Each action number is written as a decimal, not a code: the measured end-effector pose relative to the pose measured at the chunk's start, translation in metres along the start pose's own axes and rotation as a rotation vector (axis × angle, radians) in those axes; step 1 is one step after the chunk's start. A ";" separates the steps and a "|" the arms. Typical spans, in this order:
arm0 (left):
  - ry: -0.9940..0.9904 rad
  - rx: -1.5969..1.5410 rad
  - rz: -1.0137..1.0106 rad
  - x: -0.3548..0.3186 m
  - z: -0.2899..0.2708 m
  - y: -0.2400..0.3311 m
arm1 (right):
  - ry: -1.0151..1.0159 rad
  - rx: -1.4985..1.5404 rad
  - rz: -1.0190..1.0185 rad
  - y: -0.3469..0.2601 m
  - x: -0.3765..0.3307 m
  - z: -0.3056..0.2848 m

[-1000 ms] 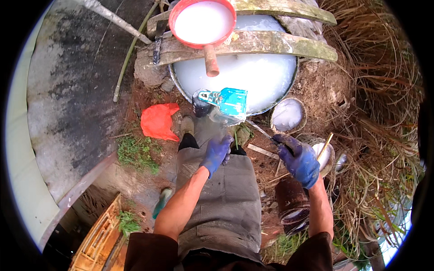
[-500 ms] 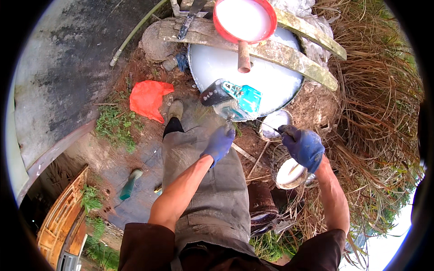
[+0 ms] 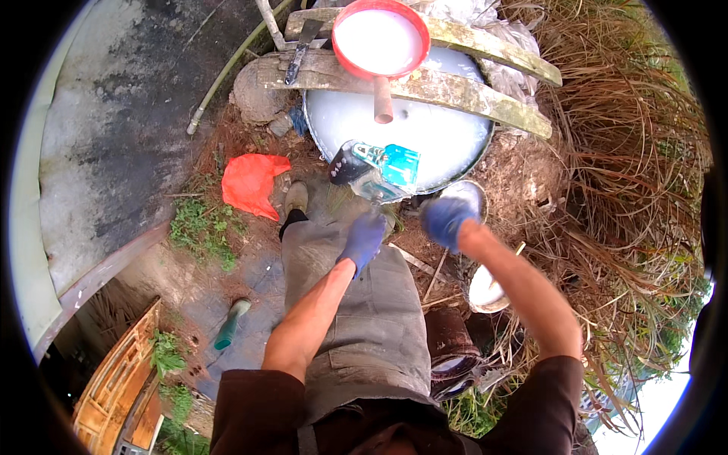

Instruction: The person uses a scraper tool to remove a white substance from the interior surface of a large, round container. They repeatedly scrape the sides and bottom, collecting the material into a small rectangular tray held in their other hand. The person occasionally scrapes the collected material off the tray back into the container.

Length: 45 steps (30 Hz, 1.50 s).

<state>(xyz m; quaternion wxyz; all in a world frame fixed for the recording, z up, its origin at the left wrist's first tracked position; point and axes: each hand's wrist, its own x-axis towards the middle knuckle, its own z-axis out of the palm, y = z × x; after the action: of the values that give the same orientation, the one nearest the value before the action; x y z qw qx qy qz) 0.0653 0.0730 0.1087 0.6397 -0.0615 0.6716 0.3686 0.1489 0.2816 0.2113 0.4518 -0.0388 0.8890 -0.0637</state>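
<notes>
My left hand [image 3: 362,241], in a blue-purple glove, is closed at the near end of a tool [image 3: 379,167] with teal, black and greyish see-through parts. This tool lies over the near rim of a large round vat [image 3: 317,129] of white liquid. My right hand [image 3: 447,222], in a similar glove, is smeared by motion beside the vat's near right edge. Its fingers look curled, but whatever they hold does not show. A white-coated round container [image 3: 472,193] sits just behind it. Another round container [image 3: 485,293], white inside, stands partly behind my right forearm.
Wooden planks [image 3: 485,104] span the vat and bear a red-rimmed bowl [image 3: 419,57] with a tube-like handle, and a dark flat-bladed tool [image 3: 298,62]. An orange-red bag [image 3: 250,182] lies at the left. Dry grass [image 3: 607,144] crowds the right; a green bottle [image 3: 227,330] lies on the ground.
My right hand has moved left, toward my left hand, and is blurred; a thin dark rod showed from it before. My left hand keeps its place by the tool. The view has shifted slightly.
</notes>
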 end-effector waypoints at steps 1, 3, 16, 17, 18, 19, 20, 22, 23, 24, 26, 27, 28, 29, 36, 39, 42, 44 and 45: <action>0.006 -0.011 0.039 0.005 0.000 -0.010 | -0.022 0.375 0.087 -0.037 0.010 0.019; 0.071 0.114 0.310 0.014 -0.007 -0.031 | 0.318 0.600 0.294 -0.046 -0.015 0.046; 0.010 0.147 0.037 -0.006 0.002 0.004 | 0.415 0.872 0.561 -0.046 -0.095 -0.040; 0.043 0.200 0.086 0.000 -0.002 -0.007 | 0.408 0.851 0.558 -0.046 -0.090 -0.044; 0.076 0.253 0.134 0.008 -0.005 -0.019 | 0.400 0.828 0.554 -0.047 -0.085 -0.046; 0.075 0.250 0.145 0.010 -0.004 -0.019 | 0.393 0.803 0.565 -0.046 -0.081 -0.046; 0.074 0.249 0.152 0.009 -0.004 -0.019 | 0.436 0.785 0.542 -0.049 -0.079 -0.048; 0.025 0.133 0.078 0.004 0.001 -0.018 | 0.293 0.635 0.577 -0.055 -0.057 -0.033; 0.053 0.135 0.168 0.000 0.002 -0.027 | 0.227 0.561 0.587 -0.059 -0.045 -0.023; 0.096 0.139 0.282 0.004 0.003 -0.036 | 0.351 0.611 0.540 -0.061 -0.037 -0.014; 0.150 0.311 0.372 0.010 0.000 -0.042 | 0.378 0.629 0.530 -0.076 -0.040 -0.014; 0.131 0.281 0.287 0.011 0.001 -0.043 | 0.453 0.647 0.497 -0.083 -0.047 -0.006; 0.093 0.246 0.193 0.004 0.005 -0.032 | 0.479 0.661 0.507 -0.091 -0.059 -0.004; 0.071 0.213 0.124 0.006 0.005 -0.018 | 0.532 0.665 0.511 -0.091 -0.068 -0.014; 0.122 0.301 0.209 0.001 0.006 -0.007 | 0.253 0.657 0.625 -0.061 -0.040 -0.032; 0.171 0.370 0.351 0.012 0.007 -0.017 | 0.215 0.529 0.570 -0.064 -0.006 -0.001; 0.122 0.312 0.181 -0.002 0.005 -0.007 | 0.360 0.707 0.583 -0.078 -0.041 -0.021; 0.163 0.290 0.182 -0.001 0.002 -0.003 | 0.491 0.799 0.563 -0.069 -0.061 -0.026; 0.160 0.280 0.183 0.000 0.001 -0.003 | 0.475 0.886 0.609 -0.065 -0.067 -0.035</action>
<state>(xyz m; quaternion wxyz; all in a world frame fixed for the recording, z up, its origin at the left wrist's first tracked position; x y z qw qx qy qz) 0.0675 0.0710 0.1074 0.5503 0.0606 0.7680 0.3220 0.1609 0.2290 0.2947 0.2112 0.4260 0.8258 -0.3034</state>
